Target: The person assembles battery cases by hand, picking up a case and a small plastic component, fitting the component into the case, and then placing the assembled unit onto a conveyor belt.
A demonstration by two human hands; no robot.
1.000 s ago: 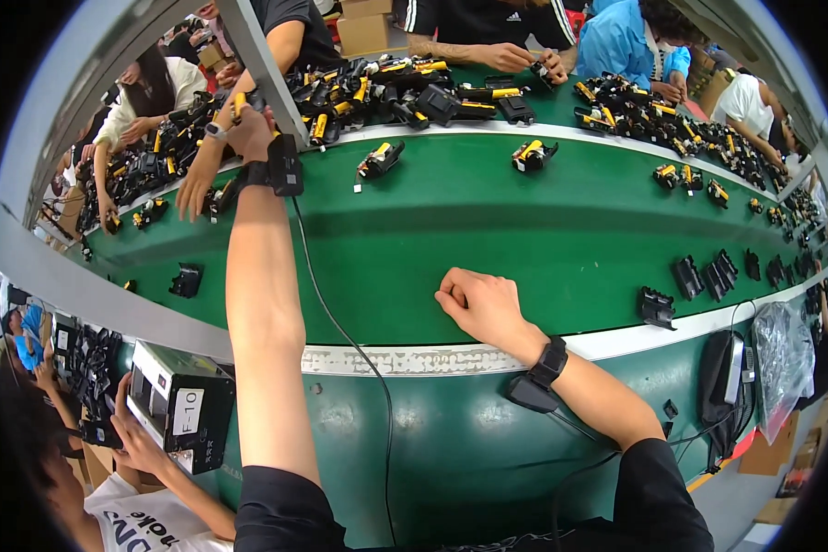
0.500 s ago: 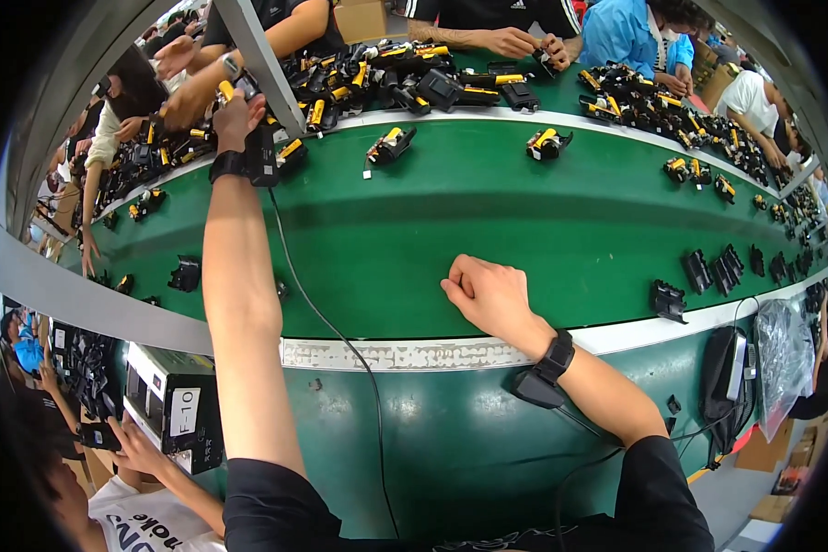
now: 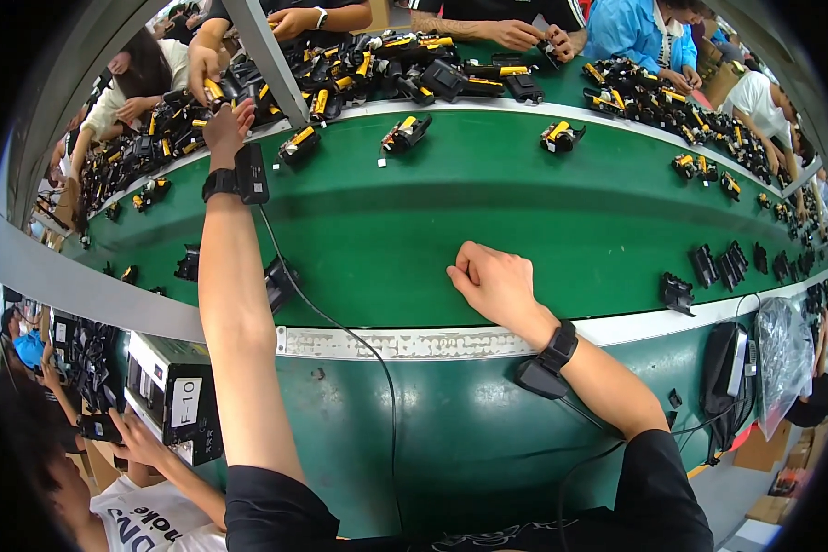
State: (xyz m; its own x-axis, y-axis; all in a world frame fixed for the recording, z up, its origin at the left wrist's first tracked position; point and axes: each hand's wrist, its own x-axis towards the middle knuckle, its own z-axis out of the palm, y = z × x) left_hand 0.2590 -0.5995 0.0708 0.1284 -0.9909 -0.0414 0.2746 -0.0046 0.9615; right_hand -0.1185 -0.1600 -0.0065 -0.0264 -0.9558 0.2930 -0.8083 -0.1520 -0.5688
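My left hand point(image 3: 227, 131) reaches far over the green belt to the edge of a pile of black-and-yellow parts. Its fingers are partly spread, and I see nothing held in it. Just beyond, a co-worker's hand point(image 3: 203, 72) grips a yellow-and-black part point(image 3: 214, 92). Over the near half of the belt, my right hand point(image 3: 495, 281) is loosely curled with nothing visible in it. Each wrist wears a black strap with a box and cable. A black plastic part point(image 3: 280, 283) lies beside my left forearm, partly hidden by it.
Several black-and-yellow assemblies point(image 3: 405, 135) sit along the belt's far side. Black plastic shells point(image 3: 678, 294) lie near its right front edge. A grey metal post point(image 3: 271, 60) stands close to my left hand. On the near bench are a black pouch point(image 3: 719, 373) and clear plastic bag point(image 3: 785, 345).
My left hand has come slightly back, away from a black-and-yellow part; the co-worker's hand now holds one there. Belt parts have shifted right. A black part emerges beside my left forearm.
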